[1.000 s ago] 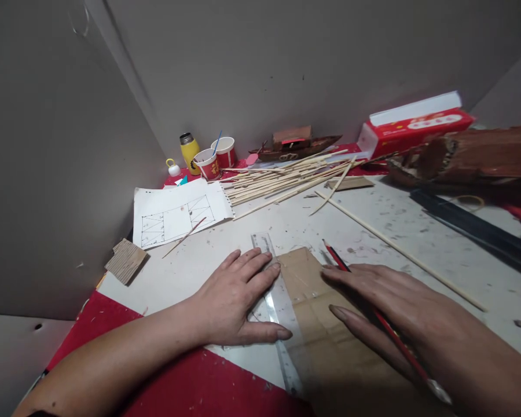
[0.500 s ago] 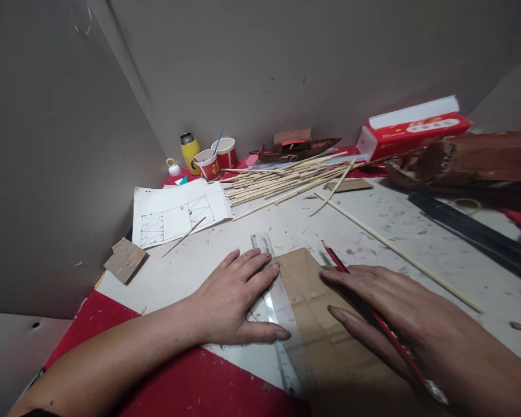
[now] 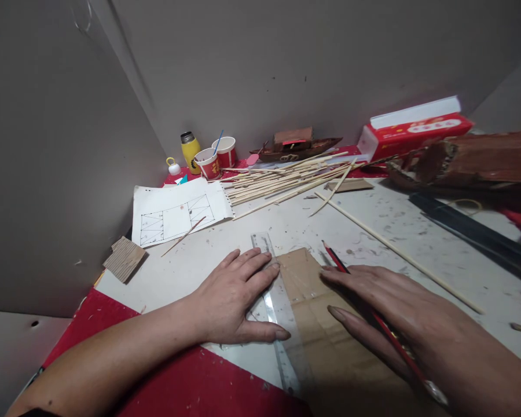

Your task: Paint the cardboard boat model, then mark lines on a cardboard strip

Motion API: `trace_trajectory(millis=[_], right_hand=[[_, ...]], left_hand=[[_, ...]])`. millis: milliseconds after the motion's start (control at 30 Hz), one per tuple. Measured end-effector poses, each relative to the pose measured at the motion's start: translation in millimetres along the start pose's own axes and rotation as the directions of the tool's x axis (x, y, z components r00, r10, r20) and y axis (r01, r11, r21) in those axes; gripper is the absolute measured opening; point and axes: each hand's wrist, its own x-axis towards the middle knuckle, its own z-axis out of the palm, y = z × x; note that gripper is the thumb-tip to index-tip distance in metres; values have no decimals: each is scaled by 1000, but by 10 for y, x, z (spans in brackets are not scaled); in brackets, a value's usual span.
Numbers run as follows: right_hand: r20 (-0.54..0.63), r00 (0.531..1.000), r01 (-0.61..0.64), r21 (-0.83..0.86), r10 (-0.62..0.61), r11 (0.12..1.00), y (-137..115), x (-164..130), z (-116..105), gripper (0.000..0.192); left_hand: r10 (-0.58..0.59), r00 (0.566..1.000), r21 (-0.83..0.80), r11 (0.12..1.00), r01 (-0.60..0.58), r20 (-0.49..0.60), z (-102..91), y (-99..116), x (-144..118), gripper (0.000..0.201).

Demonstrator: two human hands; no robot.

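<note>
The left hand [image 3: 232, 298] lies flat and open, with its fingers spread out, pressing down on a clear ruler [image 3: 272, 307]. It grips nothing; it just pushes the ruler so it cannot slide. The ruler lies along the left edge of a brown piece of cardboard [image 3: 316, 324], which sits flat on the desk [image 3: 417, 243] right in front of the person. The right hand [image 3: 399, 315] rests open on the cardboard too, and that keeps the cardboard from moving. A red pencil [image 3: 351, 284] is tucked between its fingers, with the tip pointing away, past the top of the cardboard, so it is not touching the ruler's edge. Farther back on the desk there is a sheet of paper [image 3: 178, 211] with boxes and lines drawn on it. A small stick lies on that paper. Behind it is a big pile of thin wooden sticks [image 3: 282, 179]. Two paper cups [image 3: 215, 159], a yellow bottle [image 3: 190, 152] and a small model boat [image 3: 295, 145] stand by the wall.
</note>
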Motion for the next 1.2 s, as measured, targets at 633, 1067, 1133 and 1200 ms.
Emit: trace_trajectory(millis=[633,1067,1133,1200], right_hand=[[14,1000,11,-34,-10,999,-1,-13,-16,38],[21,1000,7,-41,-6,999,-36,22,-64,36],[28,999,22,-60,-21,998,-29,7,-62,36],[36,999,36,-73,-34,997,-19,-2,-56,36]], left_hand=[[3,1000,2,1000,-3,-1,18,-8,-8,95],[4,1000,-1,1000,-4,4,5,-4,0,94],[3,1000,0,1000,-3,6,3,-4,0,94],[0,1000,1,1000,0,9,-1,-3,-1,94]])
